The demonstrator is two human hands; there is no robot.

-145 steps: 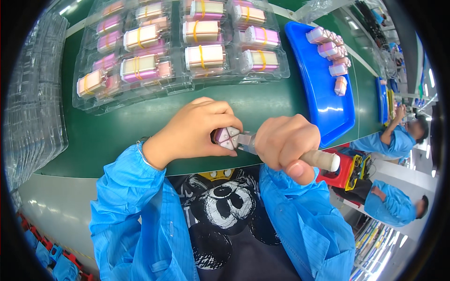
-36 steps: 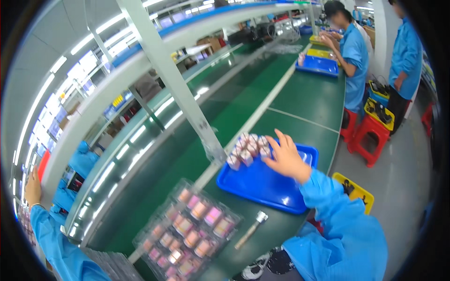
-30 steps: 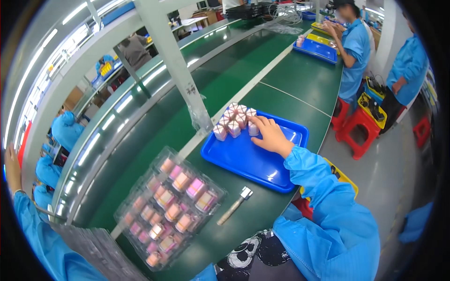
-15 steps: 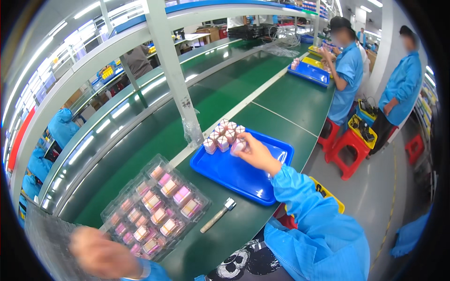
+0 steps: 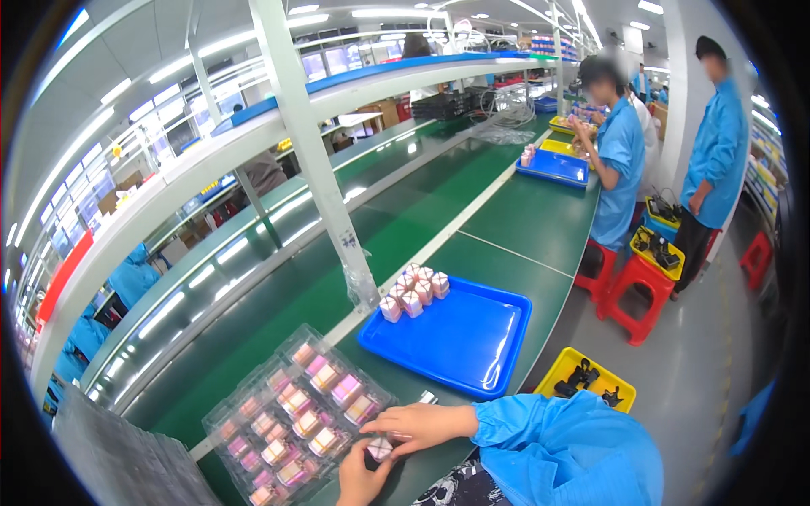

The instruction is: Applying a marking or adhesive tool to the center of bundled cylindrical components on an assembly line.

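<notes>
Close to my body, a small pale block (image 5: pixel 380 449) with dark crossing lines on top is held between my two hands. The fingers of my left hand (image 5: pixel 358 479) curl around its near left side. My right hand (image 5: pixel 429 424) grips it from the right, fingertips bent over it. Just left of them lies a clear plastic compartment tray (image 5: pixel 221 411) filled with several pink, white and cream blocks. Beyond my right hand is a blue tray (image 5: pixel 456 337), with several similar cross-topped blocks (image 5: pixel 413 291) grouped in its far left corner.
A tool's metal head (image 5: pixel 429 397) shows beside my right hand, its handle hidden. A white post (image 5: pixel 312 152) rises behind the blue tray. A yellow bin (image 5: pixel 582 379) with black parts sits right of the bench, near red stools (image 5: pixel 633 295). Two people in blue stand or sit at right.
My right hand has carried a block from the blue tray toward my body. My left hand has come in from the lower left to meet it. The view has tilted up.
</notes>
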